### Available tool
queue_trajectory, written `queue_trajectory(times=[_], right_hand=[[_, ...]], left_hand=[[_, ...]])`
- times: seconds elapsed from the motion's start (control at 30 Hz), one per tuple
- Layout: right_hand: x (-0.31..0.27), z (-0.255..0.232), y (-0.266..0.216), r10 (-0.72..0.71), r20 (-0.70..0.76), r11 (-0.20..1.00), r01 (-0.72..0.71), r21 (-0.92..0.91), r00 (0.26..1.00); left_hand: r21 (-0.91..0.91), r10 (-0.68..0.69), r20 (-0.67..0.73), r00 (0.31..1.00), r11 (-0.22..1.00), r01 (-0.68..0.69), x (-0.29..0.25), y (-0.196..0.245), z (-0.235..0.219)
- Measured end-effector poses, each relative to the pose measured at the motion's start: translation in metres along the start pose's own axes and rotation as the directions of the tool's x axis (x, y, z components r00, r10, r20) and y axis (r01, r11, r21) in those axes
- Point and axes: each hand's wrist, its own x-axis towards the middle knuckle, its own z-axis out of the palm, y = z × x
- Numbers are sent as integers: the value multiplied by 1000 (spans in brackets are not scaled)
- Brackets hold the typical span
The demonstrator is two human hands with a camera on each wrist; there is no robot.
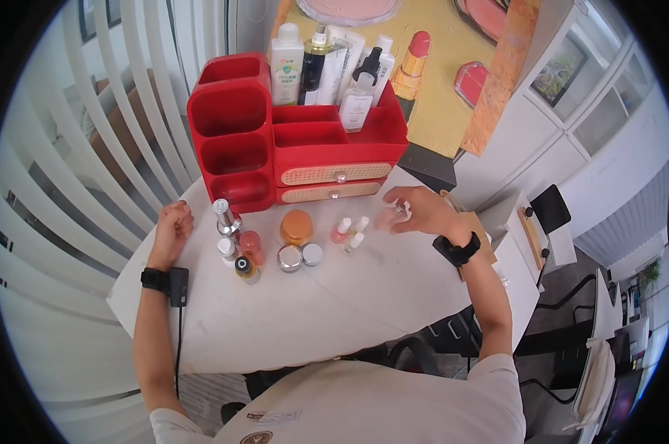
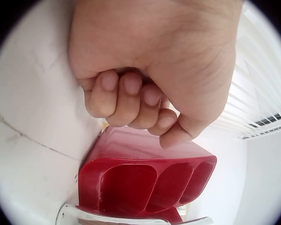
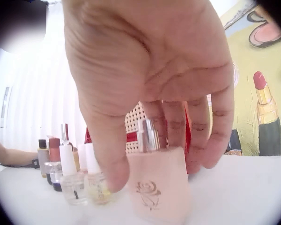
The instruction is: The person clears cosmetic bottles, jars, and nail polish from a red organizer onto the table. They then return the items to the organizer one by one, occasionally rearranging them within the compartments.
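My right hand is low over the right side of the white table. In the right wrist view, its thumb and fingers stand around a pink perfume bottle with a silver cap and a rose print. The thumb lies along one side, the fingers behind. Beside it are small nail polish bottles with white caps. My left hand rests at the table's left edge, fingers loosely curled, holding nothing. Between the hands stand an orange round jar, small silver-lidded jars and several small bottles.
A red organizer with cubbies and two woven-front drawers stands at the back. Tall bottles and tubes fill its upper right part. White slats line the left side; a yellow lipstick painting is behind.
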Motion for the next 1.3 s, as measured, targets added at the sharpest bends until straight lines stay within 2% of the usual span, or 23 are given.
queue_trajectory(times=[0.03,0.07,0.13,0.2,0.27,0.3,0.37,0.53,0.6,0.63,0.7,0.83,0.9,0.93,1.0,1.03,1.1,1.13,1.2,1.3], right_hand=[[-3,-6,-7,-56,-100,998,57,7,993],[-2,-17,-15,-62,-99,998,63,3,993],[2,-47,-33,-83,-211,993,98,60,974],[16,-68,-54,-44,-347,989,91,119,937],[41,-81,-69,43,-496,991,25,130,867],[57,-84,-70,42,-499,991,28,131,866],[87,-86,-67,-104,-594,987,156,37,798],[122,-78,-60,-158,-535,978,208,34,830],[124,-76,-59,-114,-530,992,124,-17,840],[125,-77,-57,-117,-527,992,127,-19,842],[125,-79,-54,-56,-367,998,50,-27,928],[106,-89,-63,-140,-430,988,97,-120,892],[77,-102,-77,-140,-535,975,211,74,833],[63,-108,-79,-136,-535,975,208,76,834],[34,-119,-72,-120,-509,946,254,201,852],[21,-119,-64,-112,-507,948,245,203,855],[2,-116,-50,-116,-380,940,226,257,917],[-2,-110,-46,-111,-379,941,220,257,919],[-8,-96,-36,6,-315,974,66,216,949],[-4,-72,-3,68,-276,964,9,267,959]], left_hand=[[-2,-2,-1,1000,1000,2,0,0,0],[-4,-2,-6,1000,1000,2,-1,0,0],[-6,-9,-8,1000,1000,9,-1,1,1],[-4,-20,-3,1000,1000,20,-1,2,2],[6,-10,1,1000,1000,10,-1,2,2],[10,-7,1,1000,1000,7,-1,2,3],[14,2,-6,1000,1000,-2,-1,1,2],[19,2,3,1000,1000,-2,-2,2,1],[18,-18,11,1000,1000,18,-1,1,2],[15,-16,7,1000,1000,16,-2,1,2],[5,-2,5,1000,1000,2,-2,0,5],[20,5,26,1000,1000,-5,-1,0,2],[6,-8,19,1000,1000,8,-1,0,1],[6,-12,20,1000,1000,12,-2,0,1],[24,-7,2,1000,1000,7,-3,2,3],[21,-14,6,1000,1000,14,-3,2,4],[25,-3,-5,1000,1000,3,-2,2,4],[22,-8,-2,1000,1000,8,-2,1,3],[30,-1,-5,1000,1000,1,-1,1,3],[44,5,-30,1000,999,-4,0,0,2]])
